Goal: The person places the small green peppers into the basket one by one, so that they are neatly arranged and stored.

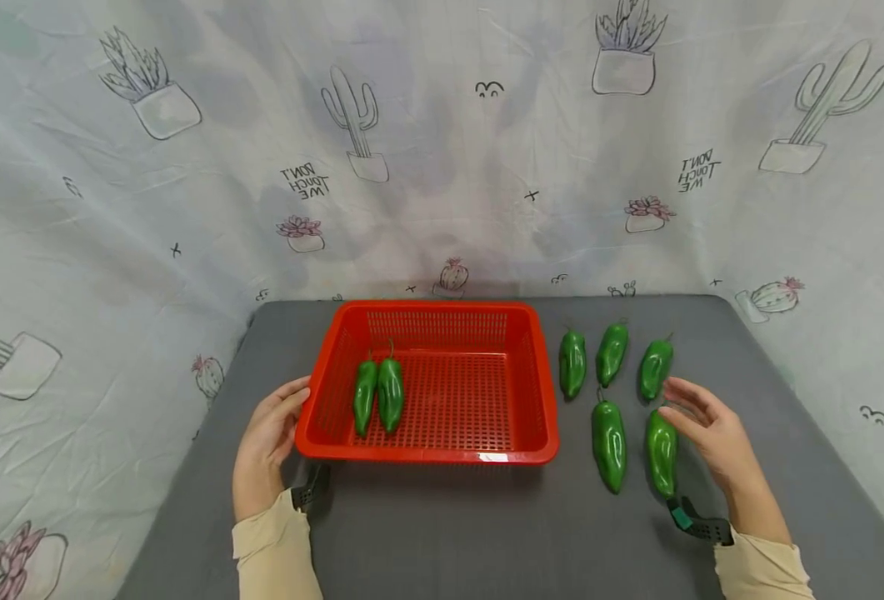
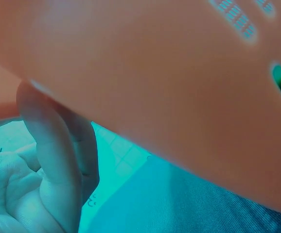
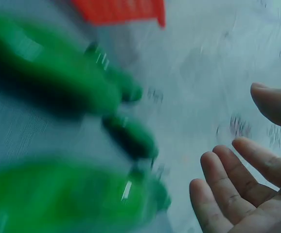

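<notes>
On the left, my left hand (image 1: 272, 429) grips the side rim of a red plastic basket (image 1: 427, 455). In the left wrist view its fingers (image 2: 58, 141) press up against the basket's wall (image 2: 145, 97). Inside the basket, toward its left, two green peppers (image 1: 365, 398) lie side by side. At the right, my right hand (image 1: 711, 429) hovers with thumb and fingers apart, over the top end of a green pepper (image 1: 662, 454). Just beyond its fingertips lies another green pepper (image 1: 656, 368). The right wrist view shows nothing within that hand's spread fingers (image 3: 228, 174).
Three more green peppers lie between the basket and my right hand: one nearer pepper (image 1: 609, 444) and two farther back, a pepper (image 1: 572, 363) and a pepper (image 1: 611, 353). The grey table (image 1: 442, 533) ends at a white cactus-print cloth (image 1: 442, 167) behind and at both sides.
</notes>
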`<state>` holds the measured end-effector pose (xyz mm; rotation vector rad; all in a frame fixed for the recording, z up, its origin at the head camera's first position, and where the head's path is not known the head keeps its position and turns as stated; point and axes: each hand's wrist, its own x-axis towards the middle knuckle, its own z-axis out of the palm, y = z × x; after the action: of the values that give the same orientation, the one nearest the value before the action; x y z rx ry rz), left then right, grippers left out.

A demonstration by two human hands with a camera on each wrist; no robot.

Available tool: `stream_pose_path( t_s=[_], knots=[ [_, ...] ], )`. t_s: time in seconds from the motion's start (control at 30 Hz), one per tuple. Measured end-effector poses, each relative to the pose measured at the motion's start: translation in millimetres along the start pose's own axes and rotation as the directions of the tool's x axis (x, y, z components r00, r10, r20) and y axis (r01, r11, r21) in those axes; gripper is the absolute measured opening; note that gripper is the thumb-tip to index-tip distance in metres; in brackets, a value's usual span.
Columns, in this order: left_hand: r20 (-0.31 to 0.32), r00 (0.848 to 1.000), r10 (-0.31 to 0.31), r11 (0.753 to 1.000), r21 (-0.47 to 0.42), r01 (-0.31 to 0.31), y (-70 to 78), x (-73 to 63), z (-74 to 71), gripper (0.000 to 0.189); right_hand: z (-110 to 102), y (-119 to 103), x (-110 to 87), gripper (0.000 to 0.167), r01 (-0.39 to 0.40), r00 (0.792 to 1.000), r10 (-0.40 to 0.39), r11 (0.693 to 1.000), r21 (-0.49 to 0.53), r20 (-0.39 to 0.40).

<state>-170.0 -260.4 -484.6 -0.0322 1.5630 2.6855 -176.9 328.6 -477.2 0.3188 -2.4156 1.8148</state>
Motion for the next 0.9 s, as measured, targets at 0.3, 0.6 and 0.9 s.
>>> stream_pose_path(
  t_s=[0.3, 0.6, 0.9],
  knots=[
    [-0.015, 1.0, -0.001, 1.0, -0.015, 0.0, 0.1, 4.0, 1.0, 0.028, -14.7, 22.6, -24.1, 0.056, -0.21, 0.973, 0.229, 0.914, -0.348, 0.014],
    [-0.033, 0.999, 0.004, 1.0, -0.02, -0.005, -0.5, 4.6, 1.5, 0.028, -6.9, 31.7, -24.0, 0.06, -0.239, 0.95, 0.288, 0.917, -0.321, 0.116],
    [-0.033, 0.999, 0.001, 1.0, 0.011, 0.0, 0.0, 3.1, 1.7, 0.028, 0.1, 28.6, -19.9, 0.061, -0.234, 0.943, 0.302, 0.902, -0.363, 0.143]
  ],
)
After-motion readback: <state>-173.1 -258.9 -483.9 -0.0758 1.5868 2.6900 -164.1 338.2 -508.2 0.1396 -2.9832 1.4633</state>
